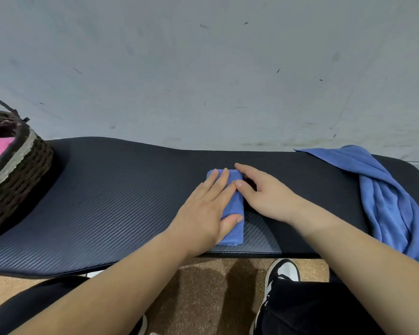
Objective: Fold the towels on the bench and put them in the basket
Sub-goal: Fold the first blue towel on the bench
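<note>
Left hand [205, 207] and right hand [267, 195] touch the folded towel [234, 229]

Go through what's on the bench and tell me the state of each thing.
Middle blue towel: folded narrow, flat on bench.
Right blue towel: unfolded, crumpled, hanging over bench edge.
Basket: upright, pink cloth inside.
Left hand: flat, pressing the folded towel.
Right hand: open, touching that towel's right edge.

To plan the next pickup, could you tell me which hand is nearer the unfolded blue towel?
Right. The right hand sits right of the folded towel, toward the unfolded blue towel; the left hand lies on the folded towel, farther away.
</note>
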The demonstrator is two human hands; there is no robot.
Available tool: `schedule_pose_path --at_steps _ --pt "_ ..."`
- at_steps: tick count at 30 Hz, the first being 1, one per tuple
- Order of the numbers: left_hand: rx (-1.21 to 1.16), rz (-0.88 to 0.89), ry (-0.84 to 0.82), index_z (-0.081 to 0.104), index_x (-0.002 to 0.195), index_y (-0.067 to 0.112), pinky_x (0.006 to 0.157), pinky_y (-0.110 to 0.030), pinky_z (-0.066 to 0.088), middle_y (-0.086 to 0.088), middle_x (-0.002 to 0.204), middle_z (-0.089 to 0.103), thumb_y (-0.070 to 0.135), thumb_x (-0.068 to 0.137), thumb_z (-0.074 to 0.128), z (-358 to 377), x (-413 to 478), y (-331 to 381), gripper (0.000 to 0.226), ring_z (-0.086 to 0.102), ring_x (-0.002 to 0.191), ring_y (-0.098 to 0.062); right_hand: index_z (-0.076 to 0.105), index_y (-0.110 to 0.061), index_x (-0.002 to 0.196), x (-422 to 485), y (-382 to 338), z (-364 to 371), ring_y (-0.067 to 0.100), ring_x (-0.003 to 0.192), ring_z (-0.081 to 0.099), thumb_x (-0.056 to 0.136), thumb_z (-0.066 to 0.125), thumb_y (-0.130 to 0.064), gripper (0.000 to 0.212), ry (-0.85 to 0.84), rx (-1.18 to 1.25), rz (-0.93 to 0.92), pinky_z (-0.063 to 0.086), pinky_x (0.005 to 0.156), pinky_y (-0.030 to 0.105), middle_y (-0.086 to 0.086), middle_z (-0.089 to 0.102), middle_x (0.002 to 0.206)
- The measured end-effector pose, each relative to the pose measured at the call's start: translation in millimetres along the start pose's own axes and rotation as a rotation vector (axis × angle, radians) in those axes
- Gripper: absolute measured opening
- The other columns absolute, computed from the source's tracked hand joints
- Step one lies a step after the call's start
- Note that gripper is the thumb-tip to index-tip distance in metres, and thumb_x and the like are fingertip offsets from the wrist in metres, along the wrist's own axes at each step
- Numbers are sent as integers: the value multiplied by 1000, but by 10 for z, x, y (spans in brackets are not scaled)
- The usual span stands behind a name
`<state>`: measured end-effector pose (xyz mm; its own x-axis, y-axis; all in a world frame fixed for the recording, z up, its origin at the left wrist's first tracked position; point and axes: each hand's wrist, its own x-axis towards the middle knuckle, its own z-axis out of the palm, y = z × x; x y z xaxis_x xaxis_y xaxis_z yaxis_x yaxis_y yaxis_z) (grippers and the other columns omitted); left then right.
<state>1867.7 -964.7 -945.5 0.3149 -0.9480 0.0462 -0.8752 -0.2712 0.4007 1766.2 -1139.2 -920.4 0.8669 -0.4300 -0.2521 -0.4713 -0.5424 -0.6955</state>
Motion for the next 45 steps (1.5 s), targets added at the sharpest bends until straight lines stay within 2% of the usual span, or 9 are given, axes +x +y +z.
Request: schedule_pose_path --at_steps 4,6,9,12,16,22,28,37,45 --pt "65 -321 92 37 154 16 111 -42 39 -2 156 36 85 71 49 -188 -8 54 108 36 139 -26 54 -30 139 71 -53 -3 10 116 60 103 53 -37 37 31 3 41 47 95 28 -14 64 125" --pt "100 -463 20 59 120 21 96 -40 44 3 125 49 89 66 55 -248 2 56 87 45 115 -23 58 -32 129 73 -73 -2 7 103 62 101 55 -36 29 38 -9 40 48 87 28 -16 66 113" --pt "-182 -486 -43 47 87 25 76 -34 46 6 95 51 72 71 73 -294 1 52 56 51 92 -16 60 -34 119 69 -102 -29 3 94 62 99 58 -30 21 21 13 48 46 80 26 -17 67 107" --pt "-419 -478 -53 46 92 23 59 -31 41 6 88 56 43 73 83 -439 -61 47 45 53 73 -13 55 -35 134 27 -138 -91 0 114 59 93 65 -15 47 -42 53 30 45 92 19 -20 63 125" --pt "-512 -386 -17 50 91 30 69 -48 53 2 86 63 26 70 81 -810 -295 -61 37 60 79 -25 47 -32 149 -75 -301 -105 0 127 56 73 78 -8 85 -183 246 3 46 105 21 -17 59 138" --pt "-538 -346 23 57 99 33 79 -43 58 10 94 73 32 69 88 -1327 -863 -320 43 68 87 -11 66 -5 121 -231 -829 89 22 104 69 71 79 -8 51 -298 479 -69 54 97 40 21 71 118" --pt "-429 -505 -157 64 109 37 86 -28 56 18 103 69 51 70 88 -1864 -1588 -783 47 66 95 1 67 1 113 -215 -1513 559 23 87 67 76 78 -20 43 -320 569 18 53 83 38 9 73 96" --pt "-880 -748 465 66 116 19 91 -42 61 -5 106 77 9 81 82 -2445 -2450 -1349 39 75 100 -24 69 -16 120 -60 -2764 1343 21 100 76 98 67 -23 24 -345 667 142 59 91 42 4 80 106" --pt "-695 -807 720 60 125 19 84 -41 63 -7 102 76 10 86 80 -3164 -2573 -2026 45 76 93 -26 55 -20 141 341 -3728 1740 22 109 66 97 62 -38 49 -191 568 100 60 81 37 6 65 131"
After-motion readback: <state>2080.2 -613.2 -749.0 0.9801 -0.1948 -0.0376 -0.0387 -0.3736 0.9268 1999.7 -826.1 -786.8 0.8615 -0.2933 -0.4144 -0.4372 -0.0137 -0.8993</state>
